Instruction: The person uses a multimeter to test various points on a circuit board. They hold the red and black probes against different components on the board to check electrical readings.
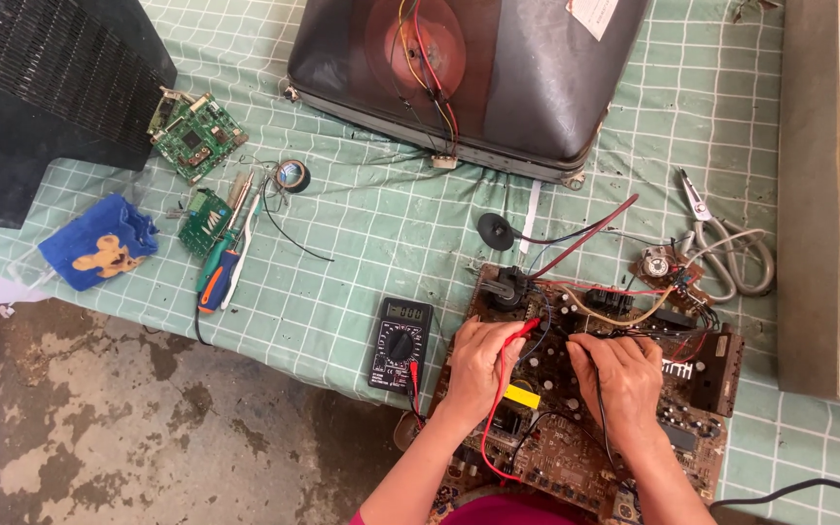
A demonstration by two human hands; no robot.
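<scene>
Probes on brown circuit board (576, 428) now: my left hand (478, 365) pinching red probe (527, 329), right hand (624, 374) gripping black probe. Multimeter (401, 342) on, tracing not done yet.

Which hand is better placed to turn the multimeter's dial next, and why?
Probably the left hand. Holding the red probe, it rests on the circuit board right beside the multimeter; the right hand sits farther away, across the board.
</scene>
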